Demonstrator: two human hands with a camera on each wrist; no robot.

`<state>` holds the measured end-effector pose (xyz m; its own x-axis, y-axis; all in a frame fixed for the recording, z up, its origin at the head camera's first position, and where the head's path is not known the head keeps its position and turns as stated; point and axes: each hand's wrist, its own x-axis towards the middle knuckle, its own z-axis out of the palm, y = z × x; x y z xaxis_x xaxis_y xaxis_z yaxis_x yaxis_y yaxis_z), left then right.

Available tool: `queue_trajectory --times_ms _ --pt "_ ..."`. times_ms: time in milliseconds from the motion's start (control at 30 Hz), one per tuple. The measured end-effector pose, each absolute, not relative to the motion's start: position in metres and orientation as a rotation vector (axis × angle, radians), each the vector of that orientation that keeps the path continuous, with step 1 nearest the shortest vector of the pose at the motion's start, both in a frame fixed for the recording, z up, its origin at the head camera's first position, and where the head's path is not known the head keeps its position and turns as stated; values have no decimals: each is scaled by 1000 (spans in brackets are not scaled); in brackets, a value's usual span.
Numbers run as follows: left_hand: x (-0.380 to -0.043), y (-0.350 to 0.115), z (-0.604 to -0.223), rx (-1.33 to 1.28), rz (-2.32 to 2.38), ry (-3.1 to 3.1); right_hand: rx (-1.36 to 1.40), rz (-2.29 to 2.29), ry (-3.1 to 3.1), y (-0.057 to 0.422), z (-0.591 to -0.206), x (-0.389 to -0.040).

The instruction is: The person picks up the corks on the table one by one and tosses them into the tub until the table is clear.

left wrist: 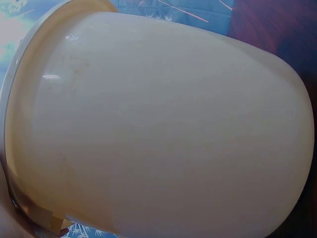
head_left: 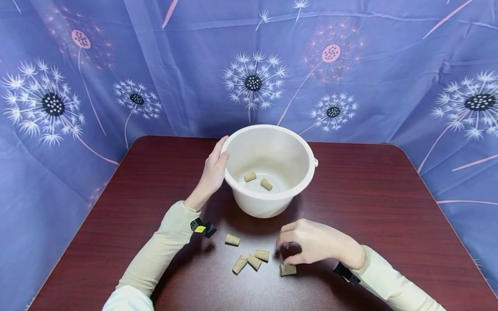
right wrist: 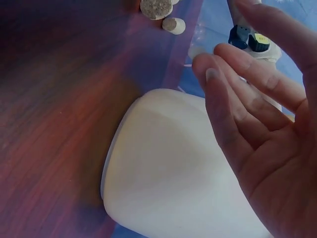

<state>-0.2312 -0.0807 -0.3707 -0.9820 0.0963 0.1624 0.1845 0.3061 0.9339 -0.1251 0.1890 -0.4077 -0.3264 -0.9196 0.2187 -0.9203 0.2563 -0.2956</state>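
My left hand (head_left: 215, 169) grips the left rim of a white plastic bucket (head_left: 261, 206), thumb at the rim and fingers along the outside. The bucket's pale outer wall (left wrist: 163, 124) fills most of the left wrist view. Inside it lie two corks, one tan cork (head_left: 250, 176) to the left and another cork (head_left: 266, 184) closer to the middle. My right hand (head_left: 311, 242) hovers low over the table in front of the bucket, fingers loosely bent, its thumb right by a cork (head_left: 288, 270). In the right wrist view its palm and fingers (right wrist: 223, 104) hold nothing.
Several more corks lie on the dark red wooden table (head_left: 373, 194): a lone cork (head_left: 232, 239) below the bucket and a small cluster with one cork (head_left: 240, 264) at its left. A blue dandelion-print cloth (head_left: 194, 65) hangs behind the table and along its sides.
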Motion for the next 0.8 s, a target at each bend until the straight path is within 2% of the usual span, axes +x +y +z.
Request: queue_trajectory --times_ms 800 --pt "-231 -81 -371 -266 -1781 -2478 1826 391 -2595 178 -423 -111"
